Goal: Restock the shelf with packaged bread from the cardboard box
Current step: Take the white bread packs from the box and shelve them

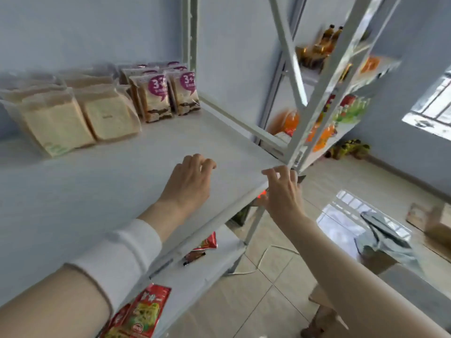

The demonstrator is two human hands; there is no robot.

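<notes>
My L hand (188,181) hangs over the white shelf board (109,191) near its front-right corner, fingers loosely curled, holding nothing. R hand (283,193) is at that corner by the upright post (324,93), fingers relaxed, nothing in it; can't tell if it touches the edge. Bread's at the back-left of the board: plain sliced-bread packs (56,123), w/ purple-label bread packs (157,100) just beside them on the right. Red snack packets (148,311) sit on the tier below. Cardboard box (436,222) is on the floor, well right of the shelf.
</notes>
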